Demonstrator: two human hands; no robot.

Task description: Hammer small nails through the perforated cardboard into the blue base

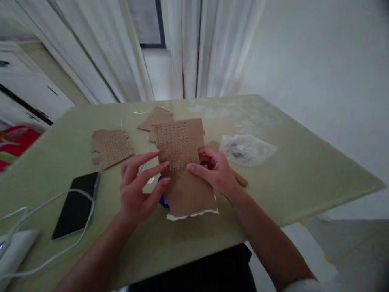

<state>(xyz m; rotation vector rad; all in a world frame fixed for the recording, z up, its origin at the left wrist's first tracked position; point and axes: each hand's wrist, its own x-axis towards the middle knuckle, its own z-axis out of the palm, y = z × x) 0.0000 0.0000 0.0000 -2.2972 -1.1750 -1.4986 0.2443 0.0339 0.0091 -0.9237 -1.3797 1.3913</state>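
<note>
A brown cardboard piece (182,162), punched with rows of small holes in its upper half, is held above the greenish table (273,190). My right hand (217,170) grips its right edge, thumb on the front face. My left hand (138,188) touches its left edge with fingertips spread. Something blue (162,199) shows under the card by my left hand; what it is cannot be made out. A wooden handle (240,179) pokes out beyond my right hand on the table.
Another perforated cardboard piece (111,148) lies at left, with scraps (156,117) behind the held card. A clear plastic bag (246,150) rests at right. A black phone (77,205) and white cable (45,202) lie near the left front edge. Curtains hang behind.
</note>
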